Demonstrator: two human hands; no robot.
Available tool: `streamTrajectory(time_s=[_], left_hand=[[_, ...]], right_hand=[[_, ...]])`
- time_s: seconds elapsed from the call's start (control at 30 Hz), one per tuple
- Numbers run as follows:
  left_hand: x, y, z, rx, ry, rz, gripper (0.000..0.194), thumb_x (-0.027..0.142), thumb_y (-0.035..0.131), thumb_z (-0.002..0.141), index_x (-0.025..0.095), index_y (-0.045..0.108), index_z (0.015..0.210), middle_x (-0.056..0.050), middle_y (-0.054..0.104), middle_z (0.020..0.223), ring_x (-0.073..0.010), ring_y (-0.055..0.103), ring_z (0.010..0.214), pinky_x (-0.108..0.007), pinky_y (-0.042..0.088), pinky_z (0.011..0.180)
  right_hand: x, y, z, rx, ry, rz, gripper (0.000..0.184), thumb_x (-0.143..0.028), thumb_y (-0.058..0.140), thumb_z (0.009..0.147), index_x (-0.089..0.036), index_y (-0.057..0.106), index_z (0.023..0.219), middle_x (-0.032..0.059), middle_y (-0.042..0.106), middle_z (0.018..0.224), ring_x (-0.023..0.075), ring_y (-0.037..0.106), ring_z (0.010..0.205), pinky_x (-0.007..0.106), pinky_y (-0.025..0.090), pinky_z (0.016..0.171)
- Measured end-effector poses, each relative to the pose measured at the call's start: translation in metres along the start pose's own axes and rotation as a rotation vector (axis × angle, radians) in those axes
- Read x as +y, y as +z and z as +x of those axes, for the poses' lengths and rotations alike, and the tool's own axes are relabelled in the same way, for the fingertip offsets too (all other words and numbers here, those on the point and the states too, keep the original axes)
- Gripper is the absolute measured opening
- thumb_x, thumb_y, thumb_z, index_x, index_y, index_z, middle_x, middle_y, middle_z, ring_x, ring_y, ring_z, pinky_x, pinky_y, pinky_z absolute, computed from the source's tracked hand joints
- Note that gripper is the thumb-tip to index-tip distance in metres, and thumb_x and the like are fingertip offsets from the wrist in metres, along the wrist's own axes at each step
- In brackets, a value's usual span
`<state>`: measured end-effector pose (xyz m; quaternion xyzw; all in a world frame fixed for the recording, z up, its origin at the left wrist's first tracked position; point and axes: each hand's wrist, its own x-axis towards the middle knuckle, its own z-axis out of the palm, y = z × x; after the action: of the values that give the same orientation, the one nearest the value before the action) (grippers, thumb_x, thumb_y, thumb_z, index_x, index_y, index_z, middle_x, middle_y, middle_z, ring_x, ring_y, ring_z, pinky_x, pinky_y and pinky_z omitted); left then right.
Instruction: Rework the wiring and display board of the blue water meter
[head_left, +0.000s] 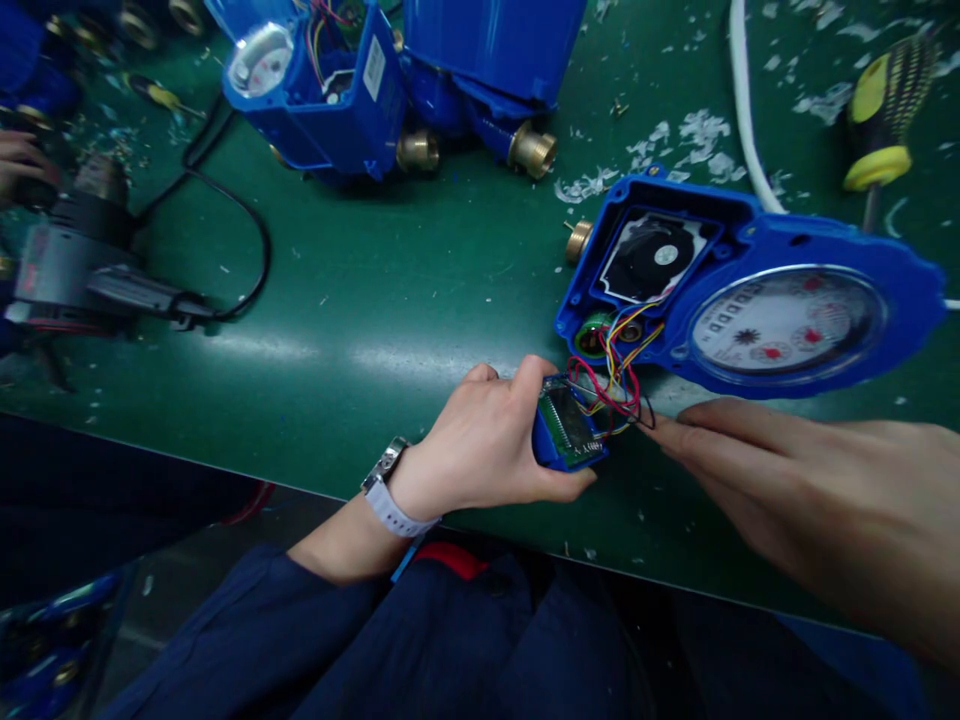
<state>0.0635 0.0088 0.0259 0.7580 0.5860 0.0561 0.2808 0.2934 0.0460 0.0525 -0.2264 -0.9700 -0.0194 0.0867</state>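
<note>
My left hand [487,435], a watch on its wrist, grips a small blue module with a green circuit board [568,425] over the front part of the bench. Red, yellow, white and black wires [619,375] run from this board into the opened blue water meter [750,225] just behind it. That meter shows a round dial [784,325] on the right and a black part in its box on the left. Fingertips of my right hand [795,480] are pinched together at the wires, right of the board; a dark wire end appears to be between them.
Two more blue meters [330,110] with brass fittings stand at the back. A screwdriver [885,120] lies at the right, near a white cable [746,110] and plastic scraps. On the left, a co-worker's hand [22,165] is at a corded power tool [82,250].
</note>
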Motion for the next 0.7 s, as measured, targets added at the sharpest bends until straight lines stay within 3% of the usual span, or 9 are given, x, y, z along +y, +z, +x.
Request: streamTrajectory(time_s=[0.1, 0.17, 0.33, 0.5, 0.7], left_hand=[[0.0, 0.0, 0.0, 0.007, -0.007, 0.001, 0.072, 0.061, 0.066, 0.067, 0.012, 0.046, 0.116, -0.011, 0.071, 0.089, -0.0314, 0.069, 0.082, -0.047, 0.048, 0.085], [-0.001, 0.0, 0.0, 0.01, -0.013, -0.003, 0.073, 0.061, 0.067, 0.067, 0.012, 0.046, 0.117, -0.012, 0.071, 0.092, -0.0317, 0.069, 0.083, -0.046, 0.048, 0.085], [-0.002, -0.002, 0.0, 0.008, -0.014, -0.03, 0.076, 0.063, 0.068, 0.065, 0.013, 0.047, 0.118, -0.012, 0.071, 0.096, -0.031, 0.069, 0.084, -0.046, 0.048, 0.085], [-0.004, -0.004, 0.0, 0.006, 0.003, -0.043, 0.076, 0.064, 0.071, 0.065, 0.016, 0.047, 0.119, -0.012, 0.07, 0.1, -0.0308, 0.069, 0.089, -0.046, 0.048, 0.085], [-0.009, -0.003, -0.001, 0.03, -0.008, -0.014, 0.092, 0.072, 0.071, 0.062, 0.015, 0.042, 0.128, -0.014, 0.069, 0.104, -0.0327, 0.069, 0.088, -0.048, 0.049, 0.086]], right_hand=[[0.005, 0.006, -0.003, 0.001, 0.04, 0.127, 0.03, -0.015, 0.028, 0.096, -0.021, 0.054, 0.109, 0.0015, 0.068, 0.081, 0.0162, 0.057, 0.04, 0.031, 0.041, 0.031], [0.007, 0.008, -0.007, -0.002, -0.003, 0.073, 0.031, -0.011, 0.027, 0.095, -0.019, 0.051, 0.114, 0.0027, 0.068, 0.082, 0.0169, 0.059, 0.044, 0.031, 0.042, 0.033], [0.005, 0.008, -0.018, 0.002, -0.156, -0.142, 0.046, 0.002, 0.029, 0.084, -0.01, 0.049, 0.124, 0.0106, 0.068, 0.093, 0.0221, 0.061, 0.061, 0.036, 0.048, 0.05], [0.005, 0.005, -0.027, -0.015, -0.138, -0.094, 0.056, 0.002, 0.034, 0.078, -0.015, 0.051, 0.129, 0.0125, 0.062, 0.117, 0.0253, 0.062, 0.082, 0.038, 0.049, 0.059], [0.008, 0.004, -0.034, -0.09, -0.065, -0.023, 0.076, -0.002, 0.039, 0.077, -0.018, 0.027, 0.15, 0.0105, 0.059, 0.124, 0.0269, 0.064, 0.087, 0.042, 0.051, 0.062]])
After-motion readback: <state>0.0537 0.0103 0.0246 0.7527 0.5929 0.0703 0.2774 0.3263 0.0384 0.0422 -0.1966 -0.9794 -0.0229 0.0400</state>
